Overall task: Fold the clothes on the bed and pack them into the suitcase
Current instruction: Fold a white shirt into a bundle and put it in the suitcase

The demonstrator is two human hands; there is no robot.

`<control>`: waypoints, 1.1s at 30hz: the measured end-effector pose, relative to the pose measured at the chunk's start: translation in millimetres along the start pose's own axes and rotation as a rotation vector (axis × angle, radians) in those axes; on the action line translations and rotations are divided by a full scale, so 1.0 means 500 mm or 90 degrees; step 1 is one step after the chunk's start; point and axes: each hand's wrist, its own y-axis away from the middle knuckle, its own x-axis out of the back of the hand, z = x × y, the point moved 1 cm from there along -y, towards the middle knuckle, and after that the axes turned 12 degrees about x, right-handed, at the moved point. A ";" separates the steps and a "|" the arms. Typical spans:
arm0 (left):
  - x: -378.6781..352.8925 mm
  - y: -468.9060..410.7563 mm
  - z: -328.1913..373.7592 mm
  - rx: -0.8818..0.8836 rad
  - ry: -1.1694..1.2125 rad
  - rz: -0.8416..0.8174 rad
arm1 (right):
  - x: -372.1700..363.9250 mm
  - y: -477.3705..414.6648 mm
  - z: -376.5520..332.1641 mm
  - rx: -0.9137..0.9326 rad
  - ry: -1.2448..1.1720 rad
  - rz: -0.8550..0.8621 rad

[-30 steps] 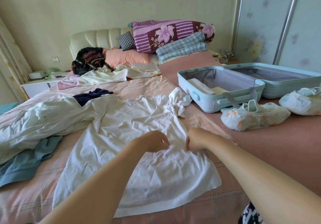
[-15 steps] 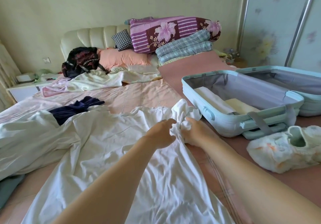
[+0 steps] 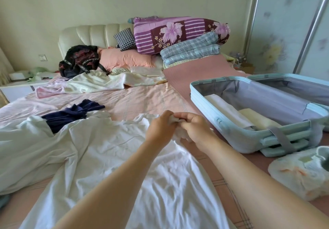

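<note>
Close together, the left hand (image 3: pixel 161 130) and right hand (image 3: pixel 195 129) each pinch a bunched corner of the white shirt (image 3: pixel 142 175), fingers curled round the cloth. The white shirt lies rumpled on the bed (image 3: pixel 142 100), just beside the open suitcase (image 3: pixel 222 136). Best to pull that corner out flat and smooth the creases before folding inward.
</note>
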 end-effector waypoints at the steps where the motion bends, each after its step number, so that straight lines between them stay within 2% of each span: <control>1: 0.027 -0.005 -0.006 0.019 -0.010 0.018 | -0.019 -0.008 -0.014 0.008 -0.015 -0.017; 3: 0.088 -0.013 -0.031 0.062 -0.013 0.036 | -0.055 -0.031 -0.038 0.028 -0.002 -0.027; 5: 0.157 -0.021 -0.071 0.120 -0.024 0.077 | -0.081 -0.057 -0.049 0.053 0.077 -0.037; 8: 0.265 -0.028 -0.139 0.251 -0.167 0.132 | -0.104 -0.081 -0.038 0.064 0.245 -0.073; 11: 0.337 -0.013 -0.209 0.434 -0.400 0.053 | -0.114 -0.083 -0.012 0.052 0.362 -0.104; 13: 0.343 -0.001 -0.259 0.472 -0.508 -0.009 | -0.119 -0.081 0.011 0.040 0.417 -0.145; 15: 0.323 -0.003 -0.304 0.356 -0.535 -0.010 | -0.128 -0.081 0.039 0.024 0.466 -0.200; 17: 0.289 -0.012 -0.329 0.199 -0.459 0.011 | -0.142 -0.078 0.065 0.012 0.504 -0.250; 18: 0.270 -0.014 -0.330 0.152 -0.442 -0.016 | -0.149 -0.076 0.077 0.021 0.540 -0.277; 20: 0.234 -0.016 -0.334 0.141 -0.496 -0.118 | -0.159 -0.067 0.098 0.059 0.668 -0.352; 22: 0.223 -0.018 -0.346 0.190 -0.530 -0.170 | -0.160 -0.053 0.116 0.096 0.780 -0.413; 24: 0.231 -0.029 -0.359 0.167 -0.500 -0.143 | -0.155 -0.046 0.126 0.104 0.770 -0.410; 27: 0.267 -0.041 -0.362 0.086 -0.387 -0.012 | -0.145 -0.047 0.117 0.128 0.703 -0.347; 29: 0.297 -0.039 -0.367 0.018 -0.331 0.047 | -0.138 -0.049 0.099 0.157 0.743 -0.322; 31: 0.320 -0.029 -0.377 -0.038 -0.329 0.028 | -0.128 -0.048 0.081 0.180 0.803 -0.352; 33: 0.337 -0.008 -0.381 -0.006 -0.343 -0.073 | -0.113 -0.042 0.068 0.158 0.865 -0.423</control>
